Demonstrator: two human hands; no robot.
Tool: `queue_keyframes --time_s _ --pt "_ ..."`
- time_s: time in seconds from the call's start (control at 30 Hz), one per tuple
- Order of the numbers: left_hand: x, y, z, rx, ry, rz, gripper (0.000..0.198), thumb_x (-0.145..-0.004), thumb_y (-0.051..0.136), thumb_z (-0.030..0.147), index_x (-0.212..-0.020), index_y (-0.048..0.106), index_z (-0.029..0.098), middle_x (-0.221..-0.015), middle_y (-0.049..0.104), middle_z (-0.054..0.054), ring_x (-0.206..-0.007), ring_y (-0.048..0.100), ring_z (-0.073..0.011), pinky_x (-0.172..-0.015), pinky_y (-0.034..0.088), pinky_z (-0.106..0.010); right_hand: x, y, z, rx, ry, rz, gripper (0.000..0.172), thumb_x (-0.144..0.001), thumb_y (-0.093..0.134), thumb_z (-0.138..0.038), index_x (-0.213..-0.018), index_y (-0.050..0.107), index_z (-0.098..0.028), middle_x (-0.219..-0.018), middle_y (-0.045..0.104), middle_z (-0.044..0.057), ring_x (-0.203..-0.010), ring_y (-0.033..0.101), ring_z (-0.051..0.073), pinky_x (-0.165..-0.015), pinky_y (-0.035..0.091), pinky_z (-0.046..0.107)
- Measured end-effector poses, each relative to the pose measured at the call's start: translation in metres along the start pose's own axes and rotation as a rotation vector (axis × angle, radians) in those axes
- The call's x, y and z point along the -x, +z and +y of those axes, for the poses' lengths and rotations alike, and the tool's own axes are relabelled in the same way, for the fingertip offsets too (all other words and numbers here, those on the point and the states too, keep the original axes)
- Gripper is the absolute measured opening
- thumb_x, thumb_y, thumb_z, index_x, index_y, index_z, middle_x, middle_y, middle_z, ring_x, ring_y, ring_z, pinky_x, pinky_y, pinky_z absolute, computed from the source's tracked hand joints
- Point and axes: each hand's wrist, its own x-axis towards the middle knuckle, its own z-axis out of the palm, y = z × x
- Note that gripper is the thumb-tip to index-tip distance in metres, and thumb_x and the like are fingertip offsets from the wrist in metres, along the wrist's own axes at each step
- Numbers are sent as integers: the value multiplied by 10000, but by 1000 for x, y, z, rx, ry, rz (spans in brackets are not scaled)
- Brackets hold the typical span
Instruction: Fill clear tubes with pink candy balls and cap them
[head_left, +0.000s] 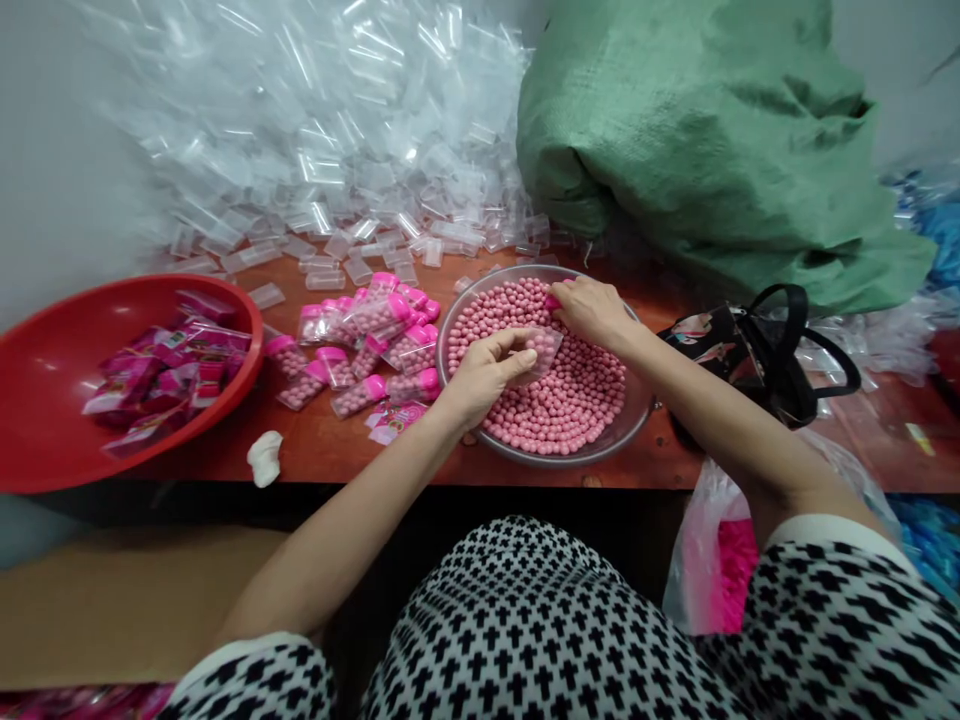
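A round metal basin (570,460) full of pink beads (525,415) stands in front of me. Over its middle, my left hand (487,372) pinches a small clear plastic tube (545,350) with some pink beads inside. My right hand (592,310) is above the far right of the beads, fingers closed on a bright pink cap (553,301), only part of which shows. Left of the basin lies a heap of filled tubes (367,320) with pink caps. Printed pink cards (395,420) lie just below that heap.
A red basin (45,380) with pink packets (169,370) sits at left, a crumpled white piece (265,458) near it. Many clear tubes (337,130) are piled behind. A green sack (697,130) and a black bag (750,350) occupy the right. A plastic bag (712,560) hangs below.
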Motion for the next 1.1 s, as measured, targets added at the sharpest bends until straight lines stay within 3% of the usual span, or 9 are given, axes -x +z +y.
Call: queue_keyframes --time_s 0.1,0.2,0.3,0.4,0.53,0.7,0.8,0.93,1.1 --pt "0 0 1 30 -16 0 475 -593 933 324 -999 757 151 -964 749 -49 -808 685 -133 -802 580 -277 8 4 8 -176 17 92 264 -968 531 -279 -1159 675 -168 -1170 729 148 -1070 658 302 -808 481 365" --pt "0 1 2 61 -20 -13 454 -609 934 327 -984 758 143 -978 752 -58 -784 683 -119 -777 584 -258 26 5 13 -748 30 184 267 -905 647 -361 -1122 642 -205 -973 737 52 -819 667 199 -712 489 303" --pt "-1 2 2 76 -14 -18 436 -607 939 328 -955 755 141 -962 756 -62 -765 688 -121 -757 593 -257 46 2 3 -1388 -8 93 375 -810 750 -477 -1040 598 -222 -763 660 -28 -567 569 116 -539 452 237" --pt "-2 2 1 84 8 -15 437 -583 953 341 -916 748 146 -938 761 -55 -771 701 -132 -781 604 -278 63 -2 -17 -1670 -24 58 446 -725 829 -496 -1004 605 -230 -738 654 -40 -575 605 115 -524 482 224" --pt "-2 2 -1 53 33 -19 486 -560 960 390 -931 754 153 -917 765 -52 -783 708 -148 -806 606 -298 76 -4 -31 -1543 -27 157 441 -673 870 -465 -986 680 -221 -879 711 -11 -614 629 111 -570 529 238" --pt "0 2 -6 -112 126 -33 483 -626 917 435 -991 761 160 -988 766 -67 -868 711 -182 -867 591 -337 84 -12 -18 -1175 -13 296 381 -811 755 -490 -1055 731 -198 -953 743 35 -735 677 156 -682 559 285" --pt "2 1 -8 -280 206 -54 452 -717 846 448 -1058 764 162 -1076 762 -89 -989 707 -225 -904 578 -356 86 -23 -14 -1018 -98 400 384 -880 688 -491 -1135 713 -205 -1039 746 59 -868 693 188 -786 566 324" --pt "6 0 -8 -514 330 -37 360 -825 729 389 -1107 770 169 -1128 769 -83 -1072 700 -251 -967 547 -367 87 -32 -18 -735 -313 406 271 -960 606 -392 -1129 699 -201 -1024 743 68 -899 673 183 -833 541 325" --pt "13 1 -6 -609 434 22 287 -844 700 326 -1078 791 188 -1094 787 -63 -1022 725 -240 -956 544 -349 90 -31 -22 -591 -373 395 214 -981 571 -327 -1126 665 -201 -944 714 60 -850 644 182 -784 518 309"
